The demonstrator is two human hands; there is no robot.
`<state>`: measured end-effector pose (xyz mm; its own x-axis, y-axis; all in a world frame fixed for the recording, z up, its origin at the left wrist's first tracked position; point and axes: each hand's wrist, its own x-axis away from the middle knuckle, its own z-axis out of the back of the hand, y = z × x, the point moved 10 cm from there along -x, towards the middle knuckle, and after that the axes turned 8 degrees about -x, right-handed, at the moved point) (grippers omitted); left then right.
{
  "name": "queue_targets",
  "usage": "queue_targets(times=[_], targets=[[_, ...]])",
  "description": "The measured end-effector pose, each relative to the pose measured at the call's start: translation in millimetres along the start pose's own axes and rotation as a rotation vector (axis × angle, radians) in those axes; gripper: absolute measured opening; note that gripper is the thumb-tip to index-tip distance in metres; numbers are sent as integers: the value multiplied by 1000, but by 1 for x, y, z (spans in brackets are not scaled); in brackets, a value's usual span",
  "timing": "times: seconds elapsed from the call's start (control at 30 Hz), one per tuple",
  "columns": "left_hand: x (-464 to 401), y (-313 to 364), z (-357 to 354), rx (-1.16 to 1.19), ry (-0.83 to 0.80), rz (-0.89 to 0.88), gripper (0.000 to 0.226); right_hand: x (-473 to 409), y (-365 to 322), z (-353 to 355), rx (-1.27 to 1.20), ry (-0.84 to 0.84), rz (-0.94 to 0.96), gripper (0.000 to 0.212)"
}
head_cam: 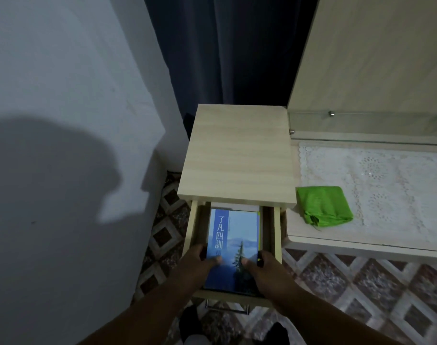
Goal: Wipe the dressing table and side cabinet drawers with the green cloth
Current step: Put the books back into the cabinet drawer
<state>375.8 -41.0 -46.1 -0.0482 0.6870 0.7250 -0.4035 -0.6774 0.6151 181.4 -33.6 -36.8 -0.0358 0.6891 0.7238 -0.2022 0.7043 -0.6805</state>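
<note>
- My left hand grips the left edge of the blue book; the thumb lies on the cover, the other fingers curl round the side
- My right hand grips the same book at its right edge; thumb on the cover, fingers wrapped down past the edge, where something dark shows beside them that I cannot make out
- The book lies in the open drawer of the side cabinet; its cover bears a tree, pale hills and a column of white characters; paler sheets or books show beneath it at the far end and along its right side
- The drawer stands pulled out toward me; its metal handle shows below my wrists
- The green cloth lies folded on the dressing table, just right of the cabinet, near the table's front edge; neither hand touches it; part of it rests on the white lace mat
- A glass shelf runs along the back of the table; a dark curtain hangs behind the cabinet; the floor is patterned tile
</note>
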Motion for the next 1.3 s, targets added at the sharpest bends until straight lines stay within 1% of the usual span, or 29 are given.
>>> queue_targets(times=[0.03, 0.1, 0.2, 0.23, 0.27, 0.37, 0.4, 0.43, 0.47, 0.5, 0.53, 0.57, 0.6, 0.63, 0.67, 0.7, 0.73, 0.8, 0.87, 0.9, 0.97, 1.03, 1.13, 1.2, 1.23, 1.3], targets=[[-2, 0, -1, -6, -3, 4, 32, -1, -3, 0, 31, 10, 20, 16], [-10, -2, -3, -56, -14, 17, 38, -4, -10, -2, 77, -6, 45, 19], [-21, -4, -5, -247, -36, 23, 64, -18, -6, -9, 175, -55, 19, 21], [-27, -9, -5, -287, -44, 34, 65, -20, -6, -11, 213, -67, 17, 20], [-27, -7, -7, -315, -47, 23, 61, -22, -5, -13, 258, -78, 28, 19], [-23, 4, -6, -394, -12, -75, 28, -23, -5, -17, 435, -109, 121, 20], [-20, 9, -3, -451, 31, -134, 30, -19, -7, -18, 453, -111, 160, 20], [-17, 13, 2, -514, 104, -217, 47, -12, -7, -16, 460, -100, 191, 23], [-6, 20, 6, -583, 170, -295, 68, -5, -7, -14, 487, -85, 228, 37], [4, 25, 7, -682, 222, -399, 85, 4, -5, -12, 534, -89, 250, 62], [17, 32, 2, -806, 224, -490, 95, 12, -1, -13, 632, -113, 271, 85], [23, 32, -5, -943, 184, -548, 100, 21, -1, -15, 780, -141, 329, 99], [30, 31, -12, -1072, 122, -574, 102, 29, -3, -16, 918, -160, 413, 102], [30, 26, -16, -1175, 74, -588, 102, 35, -5, -16, 1008, -155, 475, 98], [32, 27, -15, -1257, 81, -608, 101, 38, -8, -14, 1033, -148, 491, 92], [35, 32, -15, -1307, 104, -666, 100, 38, -11, -12, 1029, -145, 487, 89], [34, 35, -16, -1330, 87, -686, 98, 37, -14, -11, 1023, -153, 476, 89], [35, 48, -19, -1325, 141, -770, 97, 32, -17, -10, 1022, -160, 458, 90], [32, 62, -19, -1368, 202, -849, 101, 25, -27, -6, 1015, -110, 460, 90], [29, 70, -16, -1371, 250, -869, 103, 22, -36, -1, 1047, -47, 497, 92], [15, 80, -6, -1328, 308, -792, 110, 11, -54, 10, 1144, 63, 545, 108], [0, 91, 1, -1312, 310, -729, 120, 0, -71, 19, 1191, 170, 623, 119], [-18, 115, 10, -1281, 295, -702, 118, -22, -92, 28, 1242, 214, 649, 128], [-28, 129, 14, -1324, 296, -671, 113, -31, -106, 32, 1278, 241, 651, 129], [-31, 137, 15, -1359, 303, -663, 107, -35, -113, 32, 1289, 236, 645, 126], [-32, 155, 16, -1387, 351, -691, 96, -40, -126, 32, 1297, 237, 672, 113]])
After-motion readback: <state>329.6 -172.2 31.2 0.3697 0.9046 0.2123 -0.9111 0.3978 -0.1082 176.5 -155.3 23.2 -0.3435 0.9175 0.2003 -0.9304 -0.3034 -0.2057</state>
